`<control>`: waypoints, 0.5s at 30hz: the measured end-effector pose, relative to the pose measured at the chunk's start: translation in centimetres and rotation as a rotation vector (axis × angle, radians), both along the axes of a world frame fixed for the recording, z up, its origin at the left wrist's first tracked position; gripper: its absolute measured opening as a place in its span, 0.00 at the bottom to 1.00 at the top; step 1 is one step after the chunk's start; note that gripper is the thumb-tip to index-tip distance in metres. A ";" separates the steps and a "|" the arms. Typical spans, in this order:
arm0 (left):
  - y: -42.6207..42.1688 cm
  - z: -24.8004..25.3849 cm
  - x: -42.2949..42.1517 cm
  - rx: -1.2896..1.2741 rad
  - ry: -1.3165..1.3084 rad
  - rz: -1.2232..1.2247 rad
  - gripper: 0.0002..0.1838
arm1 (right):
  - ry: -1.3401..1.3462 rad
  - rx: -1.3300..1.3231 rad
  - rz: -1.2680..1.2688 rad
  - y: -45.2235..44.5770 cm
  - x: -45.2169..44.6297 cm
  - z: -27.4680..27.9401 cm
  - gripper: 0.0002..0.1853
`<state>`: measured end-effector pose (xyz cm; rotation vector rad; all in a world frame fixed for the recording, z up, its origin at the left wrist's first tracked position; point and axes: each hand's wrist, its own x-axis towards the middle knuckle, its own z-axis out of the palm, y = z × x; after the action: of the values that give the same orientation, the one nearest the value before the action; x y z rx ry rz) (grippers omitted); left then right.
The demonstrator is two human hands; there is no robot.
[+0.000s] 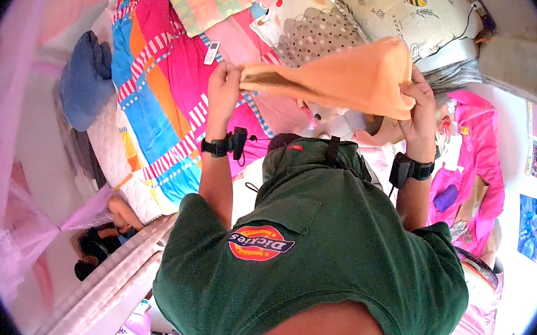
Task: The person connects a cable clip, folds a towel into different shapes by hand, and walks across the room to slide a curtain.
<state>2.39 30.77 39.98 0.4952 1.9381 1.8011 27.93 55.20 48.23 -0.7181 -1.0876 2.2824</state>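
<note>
An orange cloth [344, 74] is stretched in the air between my two hands, above the bed. Its kind is unclear; a dark fold or opening shows near its left end. My left hand [227, 79] is closed on the narrow left end. The wider right end is pinched in my right hand [421, 100], with its upper corner standing higher than the rest. Below and behind the cloth lie a polka-dot pillow [318, 35] and a bright pink, blue and orange quilt [165, 91].
A white remote control [212, 53] lies on the quilt. A bee-print pillow [422, 13] is at the back. Magenta fabric [480, 150] and a bottle [451, 151] are at right. Another person [121, 214] is at lower left, near a pink curtain [6, 107].
</note>
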 end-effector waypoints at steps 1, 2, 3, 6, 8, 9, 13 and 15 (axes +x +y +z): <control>-0.6 0.3 0.1 -0.293 0.061 -0.073 0.10 | 0.021 -0.016 0.004 0.0 -0.1 0.5 0.26; -1.1 0.3 0.1 -0.586 0.122 -0.145 0.11 | 0.024 -0.015 -0.007 -0.2 -0.3 0.2 0.26; -1.2 -0.4 0.1 -0.818 0.372 -0.264 0.13 | 0.033 0.005 -0.019 -0.3 -0.6 -0.4 0.27; 0.2 -0.3 2.7 -0.490 0.484 -0.314 0.18 | 0.017 0.038 0.012 -1.9 -2.3 -0.4 0.29; 3.1 3.1 5.9 -0.205 0.263 -0.463 0.29 | -0.016 0.122 0.037 -3.8 -3.6 -1.1 0.27; 4.4 4.3 7.8 -0.088 0.276 -0.490 0.31 | -0.025 0.143 0.095 -4.4 -3.9 -2.0 0.24; 8.0 4.8 10.3 0.005 0.706 -0.372 0.35 | -0.078 0.330 0.078 -6.0 -5.0 -3.5 0.22; 8.0 4.6 9.8 -0.037 0.519 -0.443 0.36 | -0.053 0.231 0.081 -5.6 -5.1 -2.6 0.21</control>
<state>12.21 38.79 44.55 1.3689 1.9563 1.4382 22.86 49.60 45.59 -0.6544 -1.4014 2.1659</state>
